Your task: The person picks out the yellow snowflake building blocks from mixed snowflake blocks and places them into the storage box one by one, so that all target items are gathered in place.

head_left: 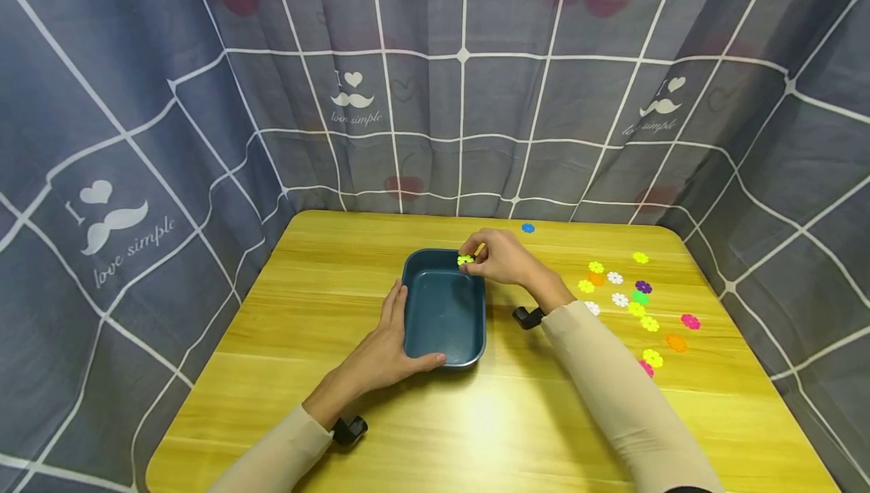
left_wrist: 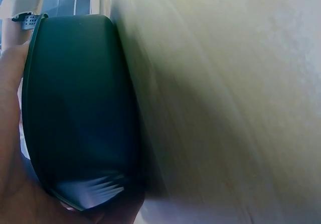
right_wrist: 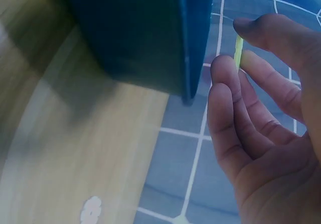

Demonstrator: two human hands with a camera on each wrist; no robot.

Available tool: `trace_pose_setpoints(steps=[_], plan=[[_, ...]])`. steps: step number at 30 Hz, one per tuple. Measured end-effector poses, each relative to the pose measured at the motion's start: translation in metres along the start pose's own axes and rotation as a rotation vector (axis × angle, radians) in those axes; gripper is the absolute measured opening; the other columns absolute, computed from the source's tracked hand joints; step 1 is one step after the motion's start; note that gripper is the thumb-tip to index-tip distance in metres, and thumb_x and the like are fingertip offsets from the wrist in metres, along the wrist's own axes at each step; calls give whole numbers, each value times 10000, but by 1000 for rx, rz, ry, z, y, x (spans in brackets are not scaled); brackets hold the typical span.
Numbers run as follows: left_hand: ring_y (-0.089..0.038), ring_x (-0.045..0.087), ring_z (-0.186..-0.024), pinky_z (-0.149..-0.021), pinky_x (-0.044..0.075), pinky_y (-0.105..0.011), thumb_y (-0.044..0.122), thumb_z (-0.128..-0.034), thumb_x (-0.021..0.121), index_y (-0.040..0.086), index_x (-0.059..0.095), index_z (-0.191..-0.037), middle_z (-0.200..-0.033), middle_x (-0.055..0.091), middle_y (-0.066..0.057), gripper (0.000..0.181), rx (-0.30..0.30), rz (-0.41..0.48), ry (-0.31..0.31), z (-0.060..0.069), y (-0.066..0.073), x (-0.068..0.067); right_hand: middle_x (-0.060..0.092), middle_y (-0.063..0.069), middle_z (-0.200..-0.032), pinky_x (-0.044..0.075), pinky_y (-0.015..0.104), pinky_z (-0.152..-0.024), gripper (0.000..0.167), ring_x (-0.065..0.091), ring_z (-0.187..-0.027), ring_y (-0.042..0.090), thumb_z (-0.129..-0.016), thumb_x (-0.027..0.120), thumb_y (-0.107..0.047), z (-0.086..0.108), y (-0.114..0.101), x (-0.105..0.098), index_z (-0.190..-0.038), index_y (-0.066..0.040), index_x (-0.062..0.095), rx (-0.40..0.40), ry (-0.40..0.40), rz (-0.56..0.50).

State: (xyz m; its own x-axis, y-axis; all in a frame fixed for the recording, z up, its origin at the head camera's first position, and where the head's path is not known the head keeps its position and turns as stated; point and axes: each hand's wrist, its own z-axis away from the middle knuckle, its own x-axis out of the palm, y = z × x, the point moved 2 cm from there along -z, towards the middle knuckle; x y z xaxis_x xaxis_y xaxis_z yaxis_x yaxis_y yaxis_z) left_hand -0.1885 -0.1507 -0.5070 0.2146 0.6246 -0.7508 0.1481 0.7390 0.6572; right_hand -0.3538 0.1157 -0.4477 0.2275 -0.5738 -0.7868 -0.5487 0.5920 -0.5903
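One yellow flower-shaped disc [head_left: 465, 260] is pinched by the right hand [head_left: 501, 257] at the far right corner of the dark-blue rectangular tray [head_left: 445, 315], against whose left side the left hand [head_left: 386, 348] rests with straight fingers, while more flower-shaped discs [head_left: 636, 309] lie to the right on the wooden table [head_left: 306, 289].

Obs.: blue-grey curtain [head_left: 428, 164] with white grid beyond right hand [head_left: 501, 257], white moustache print [head_left: 114, 227] well left of left hand [head_left: 384, 349], yellowish wood-grain worktop [head_left: 292, 281] beneath both.
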Motion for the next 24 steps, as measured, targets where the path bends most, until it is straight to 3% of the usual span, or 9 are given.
trace_pose_setpoints(steps=[24], plan=[[-515,597,-1584,-1146,627,-626,703,-935,908,105,-56,-1883,-1985,-118,-77,1478,18,0,0,0,0,1,875,51,-1257,709,355,-919,318,850,-963,171,-1014,932,-253,-41,-25,25,-1292,-109,881,-58,-93,31]])
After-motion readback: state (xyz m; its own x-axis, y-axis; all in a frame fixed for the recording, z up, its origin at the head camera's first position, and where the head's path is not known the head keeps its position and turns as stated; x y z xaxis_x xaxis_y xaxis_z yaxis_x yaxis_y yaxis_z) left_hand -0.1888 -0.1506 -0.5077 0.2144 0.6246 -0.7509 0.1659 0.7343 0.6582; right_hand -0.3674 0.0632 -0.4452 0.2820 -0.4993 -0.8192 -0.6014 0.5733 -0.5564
